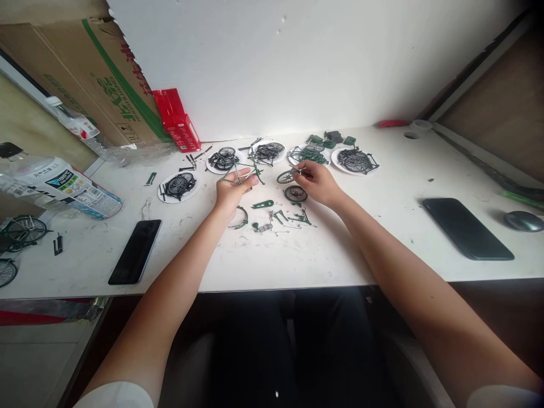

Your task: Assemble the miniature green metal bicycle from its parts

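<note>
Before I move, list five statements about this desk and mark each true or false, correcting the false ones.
1. The left hand holds a green frame. True.
2. The right hand rests on the mouse. False: it is at the wheels, and the mouse lies apart.
3. Five plates hold parts. True.
4. The phone by the left forearm has a lit screen. False: its screen is dark.
5. The red box is beside the carton. True.

On the white bench [263,266], loose green bicycle parts [264,204] lie scattered. Beyond these parts sit four loaded plates [339,165]; left of the parts are a phone [135,251] and large bottle [83,192]; right of them, a dark slab [467,228] and mouse [523,221].
</note>
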A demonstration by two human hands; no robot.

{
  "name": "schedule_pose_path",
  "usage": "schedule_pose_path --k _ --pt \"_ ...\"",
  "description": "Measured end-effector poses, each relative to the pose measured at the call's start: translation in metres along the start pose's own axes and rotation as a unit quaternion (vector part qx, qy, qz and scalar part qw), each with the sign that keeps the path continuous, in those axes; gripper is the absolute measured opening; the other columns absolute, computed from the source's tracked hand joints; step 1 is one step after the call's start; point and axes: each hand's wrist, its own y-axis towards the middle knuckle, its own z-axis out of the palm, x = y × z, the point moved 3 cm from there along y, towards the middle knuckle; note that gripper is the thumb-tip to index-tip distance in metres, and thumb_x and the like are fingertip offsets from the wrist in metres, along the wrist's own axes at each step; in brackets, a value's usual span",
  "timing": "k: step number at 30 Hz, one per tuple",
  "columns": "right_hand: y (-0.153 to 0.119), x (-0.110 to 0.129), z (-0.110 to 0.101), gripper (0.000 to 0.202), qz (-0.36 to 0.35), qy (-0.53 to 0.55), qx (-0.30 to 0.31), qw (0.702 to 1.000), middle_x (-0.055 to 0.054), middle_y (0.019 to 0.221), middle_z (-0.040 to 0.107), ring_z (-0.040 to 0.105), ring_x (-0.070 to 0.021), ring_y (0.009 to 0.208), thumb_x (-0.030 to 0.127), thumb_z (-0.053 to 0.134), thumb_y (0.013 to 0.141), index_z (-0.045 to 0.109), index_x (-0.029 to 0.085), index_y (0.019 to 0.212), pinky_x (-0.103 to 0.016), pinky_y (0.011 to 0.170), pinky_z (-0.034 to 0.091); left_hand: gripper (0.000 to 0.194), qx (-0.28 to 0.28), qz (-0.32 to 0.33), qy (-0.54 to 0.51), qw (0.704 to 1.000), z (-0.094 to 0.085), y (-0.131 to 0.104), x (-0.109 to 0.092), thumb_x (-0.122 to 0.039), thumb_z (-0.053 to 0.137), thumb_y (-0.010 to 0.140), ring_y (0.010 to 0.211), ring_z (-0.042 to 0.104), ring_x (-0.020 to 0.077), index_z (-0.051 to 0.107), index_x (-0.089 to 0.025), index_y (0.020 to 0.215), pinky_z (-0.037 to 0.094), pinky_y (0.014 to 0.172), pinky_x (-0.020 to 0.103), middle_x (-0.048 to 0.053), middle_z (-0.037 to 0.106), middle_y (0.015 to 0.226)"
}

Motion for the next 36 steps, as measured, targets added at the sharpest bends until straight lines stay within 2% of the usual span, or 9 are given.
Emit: schedule_pose_path --k 3,6,8,15,21,24,28,33,36 --pt "-0.004 0.005 0.005 0.023 -0.03 0.02 -0.028 0.999 0.001 0.072 0.055 0.04 -0.0138 0.062 0.04 0.074 0.092 0.067 0.02 0.098 -0.031 0.062 0.034 0.065 0.005 -0.007 -0.035 0.999 0.0 0.001 0.001 -0.039 0.104 0.059 0.099 0.081 0.0243 0.079 -0.017 0.115 0.056 0.097 0.036 0.01 0.083 0.101" --pt "-0.01 0.01 0.011 0.016 -0.053 -0.008 -0.027 0.998 0.006 0.061 0.04 0.031 -0.0122 0.058 0.034 0.075 0.09 0.072 0.019 0.096 -0.03 0.06 0.029 0.063 0.008 -0.006 -0.055 0.998 0.0 0.001 0.0 -0.037 0.104 0.06 0.099 0.081 0.0243 0.079 -0.017 0.114 0.056 0.098 0.037 0.01 0.083 0.102" --pt "-0.013 0.012 0.014 0.014 -0.059 -0.012 -0.024 0.998 0.007 0.059 0.036 0.027 -0.0114 0.057 0.032 0.075 0.088 0.074 0.019 0.093 -0.029 0.059 0.026 0.062 0.01 -0.004 -0.057 0.998 0.0 0.001 -0.001 -0.036 0.104 0.06 0.098 0.081 0.024 0.079 -0.017 0.113 0.056 0.098 0.038 0.01 0.083 0.102" --pt "-0.017 0.014 0.019 0.019 -0.079 0.015 -0.03 0.996 0.005 0.059 0.043 0.028 -0.0108 0.056 0.036 0.077 0.087 0.073 0.018 0.085 -0.029 0.056 0.024 0.057 0.005 0.006 -0.053 0.999 -0.001 0.002 0.001 -0.037 0.104 0.06 0.096 0.081 0.023 0.081 -0.018 0.109 0.057 0.099 0.039 0.009 0.083 0.1" --pt "-0.019 0.02 0.022 0.041 -0.085 0.03 -0.042 0.995 0.003 0.06 0.048 0.029 -0.0112 0.056 0.058 0.08 0.089 0.07 0.02 0.081 -0.029 0.055 0.024 0.058 0.008 0.004 -0.04 0.999 0.001 -0.002 -0.002 -0.037 0.104 0.061 0.095 0.081 0.0243 0.079 -0.016 0.108 0.058 0.099 0.041 0.01 0.083 0.098" --pt "-0.021 0.022 0.025 0.047 -0.085 0.031 -0.031 0.995 0.004 0.058 0.045 0.029 -0.0115 0.056 0.066 0.079 0.088 0.067 0.021 0.08 -0.029 0.054 0.024 0.06 0.015 0.0 -0.036 0.999 0.002 -0.002 -0.002 -0.037 0.104 0.062 0.099 0.081 0.0255 0.079 -0.015 0.111 0.058 0.103 0.043 0.011 0.083 0.098" --pt "-0.022 0.025 0.027 0.047 -0.087 0.026 -0.027 0.995 0.005 0.056 0.042 0.028 -0.0111 0.055 0.065 0.081 0.087 0.065 0.022 0.077 -0.029 0.054 0.024 0.06 0.019 -0.001 -0.044 0.999 0.003 -0.002 -0.001 -0.038 0.104 0.061 0.098 0.081 0.0239 0.079 -0.016 0.111 0.058 0.104 0.044 0.01 0.082 0.097" --pt "-0.024 0.028 0.028 0.046 -0.064 0.043 -0.023 0.997 0.003 0.059 0.048 0.031 -0.0129 0.056 0.067 0.079 0.087 0.064 0.023 0.078 -0.03 0.054 0.025 0.054 0.062 -0.026 -0.066 0.996 0.009 -0.002 -0.002 -0.039 0.106 0.058 0.096 0.079 0.022 0.08 -0.016 0.099 0.06 0.106 0.043 0.008 0.082 0.096" --pt "-0.027 0.032 0.027 0.048 -0.062 0.035 -0.036 0.997 0.002 0.06 0.047 0.032 -0.0138 0.057 0.07 0.076 0.088 0.065 0.024 0.079 -0.03 0.055 0.025 0.054 0.097 -0.035 -0.057 0.993 0.011 -0.004 -0.005 -0.04 0.106 0.059 0.102 0.078 0.0237 0.082 -0.016 0.1 0.059 0.106 0.044 0.01 0.082 0.103"
